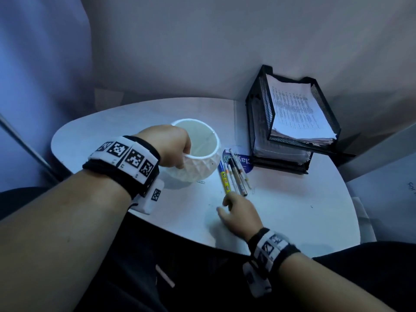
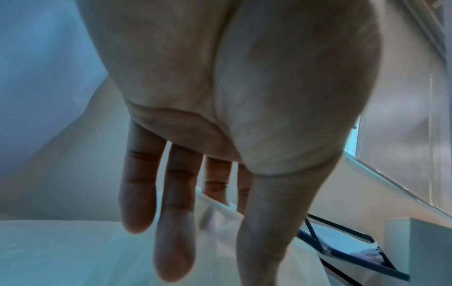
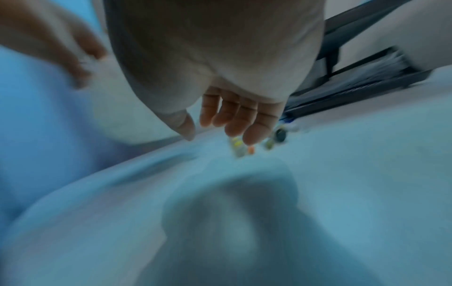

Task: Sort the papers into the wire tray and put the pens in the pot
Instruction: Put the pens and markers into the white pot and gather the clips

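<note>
Pens [image 1: 234, 172] may scatter if the loose-fingered, empty right hand [image 1: 238, 212] sweeps them, while the left hand [image 1: 171, 147] grips the pot [image 1: 202, 163] rim.

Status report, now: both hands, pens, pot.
Left hand grips the pot by its rim. Right hand open, reaching for the pens, which lie on the table beside the pot. Nothing in the way.
</note>
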